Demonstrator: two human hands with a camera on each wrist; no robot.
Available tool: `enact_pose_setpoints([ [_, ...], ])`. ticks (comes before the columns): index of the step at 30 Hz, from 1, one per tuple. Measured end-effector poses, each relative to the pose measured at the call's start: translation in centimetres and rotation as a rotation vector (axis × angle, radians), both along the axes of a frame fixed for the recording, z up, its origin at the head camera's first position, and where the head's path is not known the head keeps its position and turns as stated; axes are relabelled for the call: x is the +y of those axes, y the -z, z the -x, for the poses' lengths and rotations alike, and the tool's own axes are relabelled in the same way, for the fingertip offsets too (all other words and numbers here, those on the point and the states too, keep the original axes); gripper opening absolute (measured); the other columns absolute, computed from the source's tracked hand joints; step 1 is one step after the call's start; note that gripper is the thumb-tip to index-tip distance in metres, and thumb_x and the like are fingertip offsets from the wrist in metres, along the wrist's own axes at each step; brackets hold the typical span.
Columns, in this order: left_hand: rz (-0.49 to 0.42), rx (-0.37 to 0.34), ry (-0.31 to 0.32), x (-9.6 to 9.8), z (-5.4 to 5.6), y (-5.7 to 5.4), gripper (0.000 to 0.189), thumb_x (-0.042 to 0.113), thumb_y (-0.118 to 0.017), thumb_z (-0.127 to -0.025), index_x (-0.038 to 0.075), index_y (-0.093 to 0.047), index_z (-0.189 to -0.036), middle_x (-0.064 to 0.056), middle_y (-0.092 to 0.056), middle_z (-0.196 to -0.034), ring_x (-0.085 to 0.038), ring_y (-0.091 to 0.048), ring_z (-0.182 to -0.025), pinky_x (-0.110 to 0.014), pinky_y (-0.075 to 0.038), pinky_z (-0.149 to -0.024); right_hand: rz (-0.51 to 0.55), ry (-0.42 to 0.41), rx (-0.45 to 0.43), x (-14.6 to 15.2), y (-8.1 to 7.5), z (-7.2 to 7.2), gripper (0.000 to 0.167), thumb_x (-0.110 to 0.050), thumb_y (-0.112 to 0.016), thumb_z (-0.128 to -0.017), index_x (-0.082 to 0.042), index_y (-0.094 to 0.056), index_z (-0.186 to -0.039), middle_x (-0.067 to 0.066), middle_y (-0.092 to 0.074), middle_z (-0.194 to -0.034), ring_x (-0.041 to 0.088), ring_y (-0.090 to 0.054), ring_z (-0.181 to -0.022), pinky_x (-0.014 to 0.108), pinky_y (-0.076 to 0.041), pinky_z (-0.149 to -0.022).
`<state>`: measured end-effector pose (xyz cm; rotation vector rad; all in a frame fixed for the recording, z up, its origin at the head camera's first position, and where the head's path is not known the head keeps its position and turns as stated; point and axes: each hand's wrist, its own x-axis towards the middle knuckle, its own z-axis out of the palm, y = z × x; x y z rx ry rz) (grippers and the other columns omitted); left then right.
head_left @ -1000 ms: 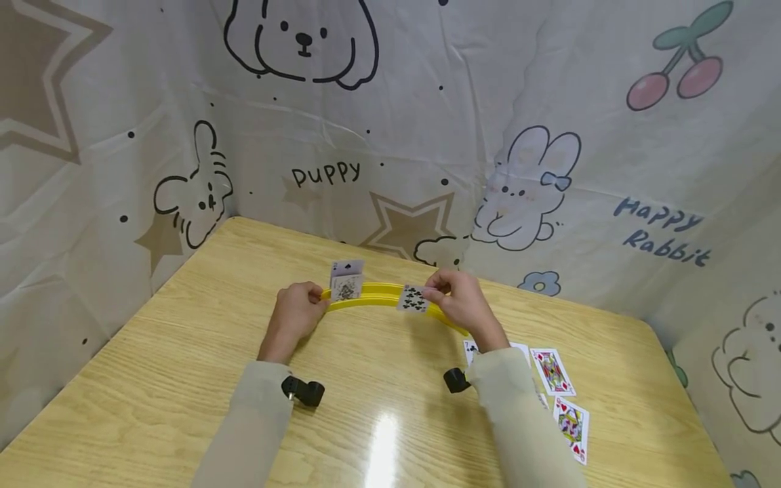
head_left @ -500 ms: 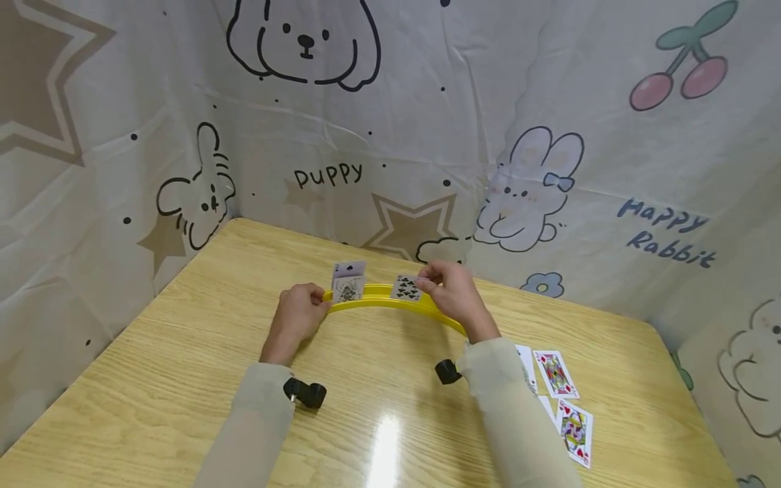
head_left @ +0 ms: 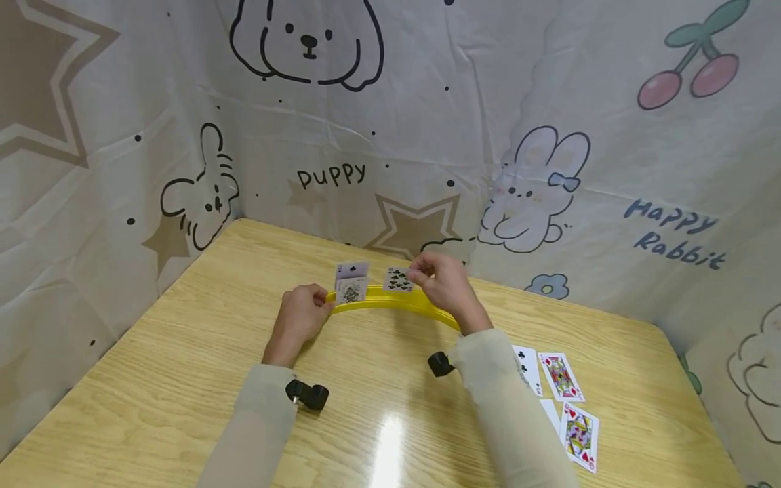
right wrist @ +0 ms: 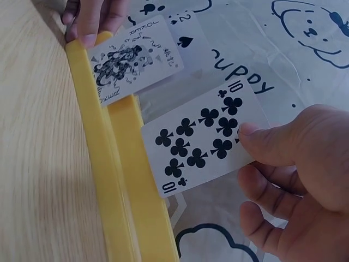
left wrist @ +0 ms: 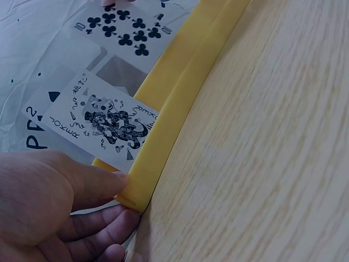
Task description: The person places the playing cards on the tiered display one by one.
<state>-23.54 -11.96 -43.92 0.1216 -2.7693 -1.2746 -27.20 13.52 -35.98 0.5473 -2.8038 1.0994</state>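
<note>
A curved yellow card holder (head_left: 403, 299) with two tiers stands on the table. My left hand (head_left: 302, 313) pinches its left end, thumb in front, as the left wrist view shows. Beside that hand a joker card (left wrist: 112, 123) stands upright in the front tier, and a two of spades (head_left: 352, 269) rises behind it. My right hand (head_left: 444, 285) pinches a ten of clubs (right wrist: 199, 136) by its edge between thumb and fingers. The card's lower edge is right at the rear tier, to the right of the joker in the head view.
Face-up cards lie on the wooden table (head_left: 201, 379) at the right, among them a jack of diamonds (head_left: 561, 376) and a queen of hearts (head_left: 581, 435); the right sleeve (head_left: 509, 400) covers some. A printed cloth (head_left: 415, 102) hangs behind the table.
My right hand has moved left and back with the ten of clubs, from the front of the card holder toward its rear tier. My left hand keeps its grip on the holder's end.
</note>
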Motion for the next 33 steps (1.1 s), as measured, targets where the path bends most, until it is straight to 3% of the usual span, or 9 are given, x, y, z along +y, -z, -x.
enact_pose_setpoints([
  [14, 0.006, 0.005, -0.004, 0.1, 0.2, 0.0, 0.024, 0.012, -0.074, -0.091, -0.003, -0.071, -0.110, -0.013, -0.071, -0.096, -0.027, -0.067, -0.089, -0.041, -0.054, -0.078, -0.042, -0.016, 0.006, -1.2, -0.6, 0.5, 0.007, -0.014, -0.068, -0.097, -0.009, -0.070, -0.094, 0.003, -0.066, -0.089, 0.022, -0.060, -0.079, 0.037, -0.050, -0.066],
  [22, 0.007, -0.013, -0.002, 0.1, 0.0, 0.1, 0.025, 0.013, -0.073, -0.092, -0.002, -0.071, -0.111, -0.013, -0.071, -0.098, -0.027, -0.067, -0.091, -0.042, -0.054, -0.079, -0.015, -0.013, -0.049, -1.7, 0.1, 0.8, 0.007, -0.013, -0.067, -0.097, -0.009, -0.069, -0.092, 0.004, -0.065, -0.088, 0.023, -0.058, -0.078, 0.035, -0.049, -0.065],
  [33, -0.009, -0.028, -0.024, 0.2, 0.2, 0.1, 0.023, 0.013, -0.074, -0.091, -0.001, -0.071, -0.110, -0.012, -0.070, -0.097, -0.024, -0.066, -0.089, -0.039, -0.054, -0.078, 0.004, -0.047, -0.056, -1.7, 0.3, 1.3, 0.007, -0.011, -0.066, -0.098, -0.006, -0.068, -0.094, 0.005, -0.066, -0.090, 0.024, -0.058, -0.079, 0.035, -0.049, -0.065],
])
